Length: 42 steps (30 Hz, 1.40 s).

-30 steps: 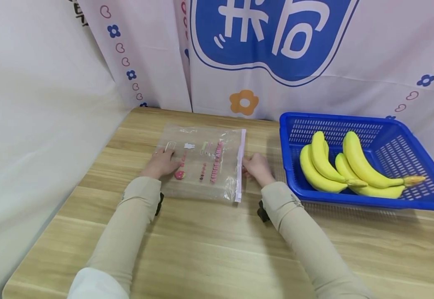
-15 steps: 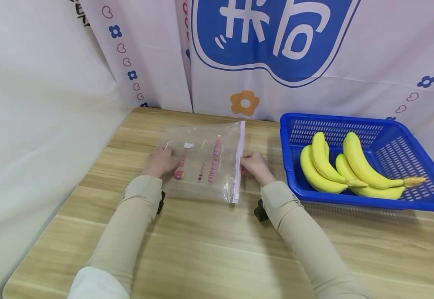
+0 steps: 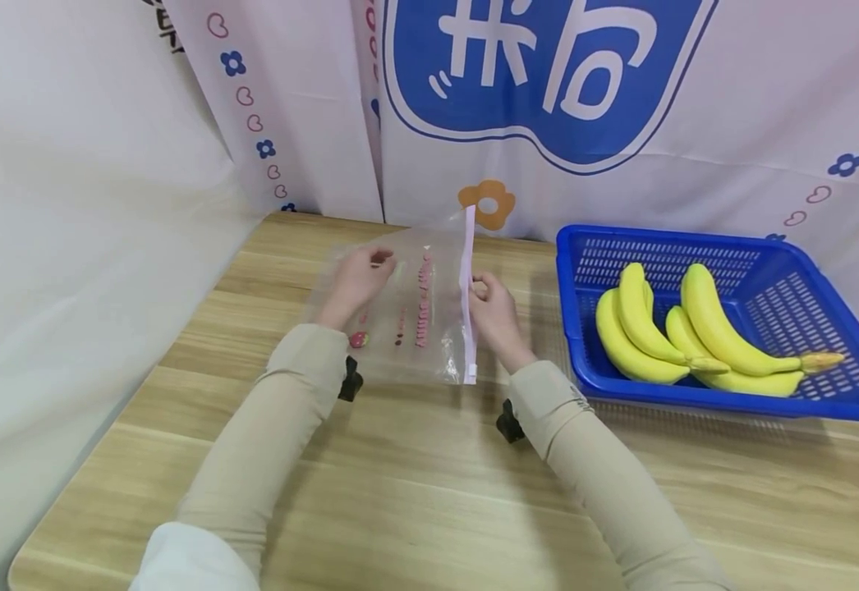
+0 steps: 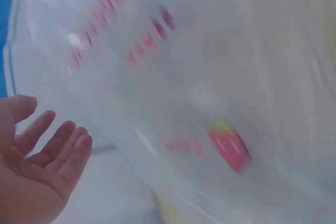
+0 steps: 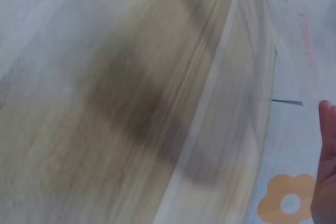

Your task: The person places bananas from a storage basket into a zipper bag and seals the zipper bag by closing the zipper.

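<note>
A clear zip bag [image 3: 440, 308] with pink print and a lilac zip strip is raised off the table in the head view, its zip side facing right. My right hand [image 3: 499, 316] pinches the bag by the middle of that strip. Over the bag's left part hovers my left hand [image 3: 359, 283]. In the left wrist view the left hand [image 4: 44, 161] has loosely bent fingers with nothing between them, beside the bag [image 4: 184, 93]. Only a sliver of the right hand [image 5: 326, 166] shows at the edge of the right wrist view, its fingertips out of frame.
A blue plastic basket [image 3: 695, 400] stands right of my right hand, with several yellow bananas [image 3: 740, 324] in it. Behind the wooden table [image 3: 400, 484] hangs a printed white cloth [image 3: 429, 185]. Another white cloth [image 3: 89, 246] hangs on the left.
The right hand has raised the bag's zip side, and the bag now stands higher above the table. My left hand has come off the bag's left part, moving up and right.
</note>
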Tool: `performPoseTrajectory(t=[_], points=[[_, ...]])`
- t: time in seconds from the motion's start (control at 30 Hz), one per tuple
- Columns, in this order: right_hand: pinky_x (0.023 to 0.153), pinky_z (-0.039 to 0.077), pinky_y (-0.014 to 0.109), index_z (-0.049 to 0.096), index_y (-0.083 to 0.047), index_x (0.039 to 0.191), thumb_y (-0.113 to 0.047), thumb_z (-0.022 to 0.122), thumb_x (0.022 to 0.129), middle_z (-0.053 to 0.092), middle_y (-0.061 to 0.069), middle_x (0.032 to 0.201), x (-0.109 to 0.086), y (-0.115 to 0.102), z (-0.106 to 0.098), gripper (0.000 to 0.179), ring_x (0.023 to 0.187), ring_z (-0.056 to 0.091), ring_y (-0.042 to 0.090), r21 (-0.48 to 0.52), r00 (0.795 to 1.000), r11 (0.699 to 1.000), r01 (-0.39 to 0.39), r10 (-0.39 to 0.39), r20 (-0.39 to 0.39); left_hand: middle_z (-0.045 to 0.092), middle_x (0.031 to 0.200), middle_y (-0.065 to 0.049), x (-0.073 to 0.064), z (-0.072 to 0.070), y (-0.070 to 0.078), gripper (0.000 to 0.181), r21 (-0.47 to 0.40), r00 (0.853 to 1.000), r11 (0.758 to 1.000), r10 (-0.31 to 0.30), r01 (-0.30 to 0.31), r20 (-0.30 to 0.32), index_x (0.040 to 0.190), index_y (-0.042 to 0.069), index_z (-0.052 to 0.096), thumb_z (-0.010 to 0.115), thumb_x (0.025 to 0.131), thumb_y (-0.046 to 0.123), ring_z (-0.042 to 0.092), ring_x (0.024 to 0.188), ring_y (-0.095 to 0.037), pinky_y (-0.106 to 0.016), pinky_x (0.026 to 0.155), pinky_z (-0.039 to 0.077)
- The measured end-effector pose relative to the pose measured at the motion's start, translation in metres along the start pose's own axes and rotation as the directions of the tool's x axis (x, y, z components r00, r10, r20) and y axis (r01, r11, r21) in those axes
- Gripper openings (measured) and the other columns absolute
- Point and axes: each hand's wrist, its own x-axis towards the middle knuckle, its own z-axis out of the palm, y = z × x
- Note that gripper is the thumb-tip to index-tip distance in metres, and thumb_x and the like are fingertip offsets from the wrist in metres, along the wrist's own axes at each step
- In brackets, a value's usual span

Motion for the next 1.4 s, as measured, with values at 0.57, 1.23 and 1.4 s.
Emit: performPoseTrajectory(t=[0.57, 1.23, 1.4], points=[[0.072, 0.060, 0.029, 0.055, -0.006, 0.127, -0.002, 0.054, 0.092, 0.068, 0.024, 0.112, -0.007, -0.011, 0.009, 0.035, 0.077, 0.073, 0.023, 0.122, 0.996, 0.990, 0.069, -0.075, 0.042, 0.052, 0.139, -0.015, -0.006, 0.029, 0.048, 0.059, -0.084, 0.999, 0.996, 0.041, -0.041, -0.005, 0.135, 0.007, 0.050, 0.065, 0.089, 0.041, 0.049, 0.127, -0.030, -0.043, 0.106, 0.044], [0.068, 0.061, 0.031, 0.048, 0.000, 0.118, 0.003, 0.053, 0.092, 0.067, 0.023, 0.115, -0.005, -0.019, 0.009, 0.027, 0.081, 0.071, 0.035, 0.030, 0.987, 0.987, 0.158, -0.157, -0.042, 0.062, 0.122, -0.016, -0.013, 0.027, 0.063, 0.036, 0.119, 0.982, 0.978, 0.178, -0.170, -0.063, 0.126, 0.005, 0.056, 0.052, 0.090, 0.001, 0.061, 0.092, -0.027, -0.034, 0.076, 0.053], [0.066, 0.060, 0.030, 0.067, 0.001, 0.100, 0.006, 0.044, 0.092, 0.068, 0.017, 0.111, -0.004, -0.031, 0.004, 0.025, 0.083, 0.071, 0.032, -0.104, 0.976, 0.977, 0.188, -0.198, -0.093, 0.057, 0.129, -0.015, -0.015, 0.022, 0.069, 0.035, 0.143, 0.974, 0.977, 0.180, -0.161, -0.135, 0.124, 0.000, 0.057, 0.056, 0.090, 0.005, 0.061, 0.099, -0.027, -0.035, 0.085, 0.054]])
